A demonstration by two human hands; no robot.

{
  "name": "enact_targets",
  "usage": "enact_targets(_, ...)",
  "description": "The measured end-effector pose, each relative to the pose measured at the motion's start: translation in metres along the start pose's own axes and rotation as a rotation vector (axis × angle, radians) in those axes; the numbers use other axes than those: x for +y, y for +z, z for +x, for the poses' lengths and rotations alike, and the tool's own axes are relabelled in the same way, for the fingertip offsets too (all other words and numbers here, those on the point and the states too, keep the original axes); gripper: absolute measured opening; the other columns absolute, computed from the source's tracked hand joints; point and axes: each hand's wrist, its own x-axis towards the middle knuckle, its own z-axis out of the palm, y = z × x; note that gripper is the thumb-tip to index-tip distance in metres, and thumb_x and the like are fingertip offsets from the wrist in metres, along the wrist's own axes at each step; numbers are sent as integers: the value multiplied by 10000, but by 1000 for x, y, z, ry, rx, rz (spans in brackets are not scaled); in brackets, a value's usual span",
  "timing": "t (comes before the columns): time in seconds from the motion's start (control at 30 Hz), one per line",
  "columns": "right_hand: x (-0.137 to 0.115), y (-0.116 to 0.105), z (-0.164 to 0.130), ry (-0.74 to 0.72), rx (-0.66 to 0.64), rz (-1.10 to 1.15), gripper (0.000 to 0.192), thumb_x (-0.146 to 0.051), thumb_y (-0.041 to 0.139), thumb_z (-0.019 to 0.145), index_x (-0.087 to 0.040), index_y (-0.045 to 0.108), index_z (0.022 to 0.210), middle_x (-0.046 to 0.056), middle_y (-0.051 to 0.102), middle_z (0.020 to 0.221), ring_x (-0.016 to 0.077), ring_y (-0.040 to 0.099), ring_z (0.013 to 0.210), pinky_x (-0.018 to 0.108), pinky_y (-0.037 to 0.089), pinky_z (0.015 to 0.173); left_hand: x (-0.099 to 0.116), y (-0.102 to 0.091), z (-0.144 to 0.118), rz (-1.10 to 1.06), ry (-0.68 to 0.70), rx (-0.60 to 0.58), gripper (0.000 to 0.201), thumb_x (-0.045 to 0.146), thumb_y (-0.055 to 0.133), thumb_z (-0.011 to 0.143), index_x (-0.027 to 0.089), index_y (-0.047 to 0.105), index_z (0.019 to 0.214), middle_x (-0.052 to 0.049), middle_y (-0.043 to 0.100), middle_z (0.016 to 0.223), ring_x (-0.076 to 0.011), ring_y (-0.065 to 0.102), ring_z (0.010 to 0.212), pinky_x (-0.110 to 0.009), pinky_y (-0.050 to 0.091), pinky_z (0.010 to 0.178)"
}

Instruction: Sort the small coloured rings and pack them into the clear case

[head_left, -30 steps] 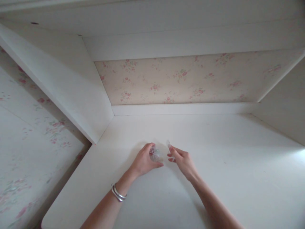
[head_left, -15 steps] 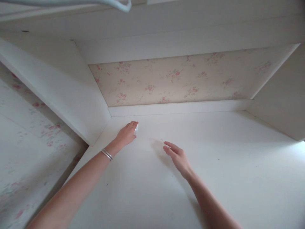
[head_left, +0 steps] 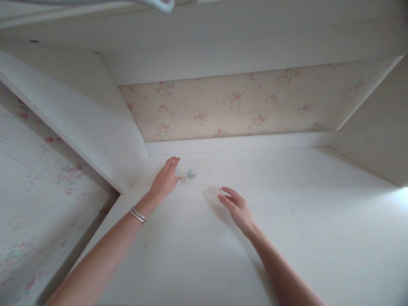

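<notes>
My left hand (head_left: 165, 180) is curled round a small see-through container (head_left: 177, 170), which is hard to make out against the white surface. Just right of its fingertips lies a little pile of thin coloured rubber bands (head_left: 188, 176), some yellowish, some green-blue. Farther right, my right hand (head_left: 237, 208) pinches a small clear piece (head_left: 219, 189) between thumb and fingers, slightly above the surface. Its exact kind is too faint to tell. A silver bracelet (head_left: 138, 215) circles my left wrist.
Both hands are over a white desk top (head_left: 197, 246) inside a white unit. A side panel (head_left: 79, 114) stands left, another (head_left: 376, 140) right. Flowered wallpaper (head_left: 223, 106) backs it, and a shelf (head_left: 204, 38) overhangs. A white cable (head_left: 162, 5) hangs top left.
The pile of rubber bands now lies in view on the desk. My left hand has shifted slightly left and turned, with its fingers farther apart. My right hand has barely moved.
</notes>
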Motion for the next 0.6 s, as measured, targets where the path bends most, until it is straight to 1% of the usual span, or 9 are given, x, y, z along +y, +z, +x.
enact_targets(0.07,0,3,0,-31,35,25,513,-534,572,784,-233,561,1199,86,533,1266,225,561,1076,369,465,911,12,1,-9,-169,-121,45,716,206,670,737,257,323,1361,-94,289,1434,-213,568,1053,-331,510,863)
enact_targets(0.13,0,6,-1,-90,77,48,493,-516,580,787,-229,566,1187,85,466,1332,217,550,1085,356,473,911,28,6,-20,-394,-191,56,752,238,698,720,249,306,1361,-103,344,1403,-179,605,975,-294,529,817)
enact_targets(0.23,-1,14,-6,-209,104,52,474,-479,599,787,-230,569,1189,88,394,1385,212,533,1102,348,478,918,57,15,-38,-714,-273,-59,786,243,682,739,281,232,1383,-98,446,1343,-147,644,863,-288,542,782)
enact_targets(0.33,-2,23,-12,-321,111,-3,478,-440,612,789,-246,552,1222,81,371,1396,214,493,1155,352,465,945,86,24,-53,-910,-328,-103,780,235,692,725,285,250,1366,-103,480,1313,-161,650,865,-287,543,777)
enact_targets(0.4,-1,29,-14,-367,117,-59,492,-430,621,783,-252,546,1236,83,380,1387,226,475,1177,371,458,955,102,29,-61,-1030,-342,-134,781,232,689,729,269,239,1366,-111,493,1297,-175,650,881,-286,544,766)
enact_targets(0.5,1,33,-14,-371,152,-131,506,-433,636,763,-255,555,1230,88,426,1348,252,463,1190,410,449,957,120,36,-69,-1145,-375,-143,751,211,670,742,262,241,1357,-124,476,1307,-183,650,881,-277,548,733)
enact_targets(0.6,3,34,-13,-333,194,-158,503,-433,661,733,-260,576,1198,80,459,1315,253,472,1177,409,447,953,129,42,-74,-1258,-388,-163,763,184,671,734,264,227,1349,-135,431,1341,-194,636,928,-287,545,754)
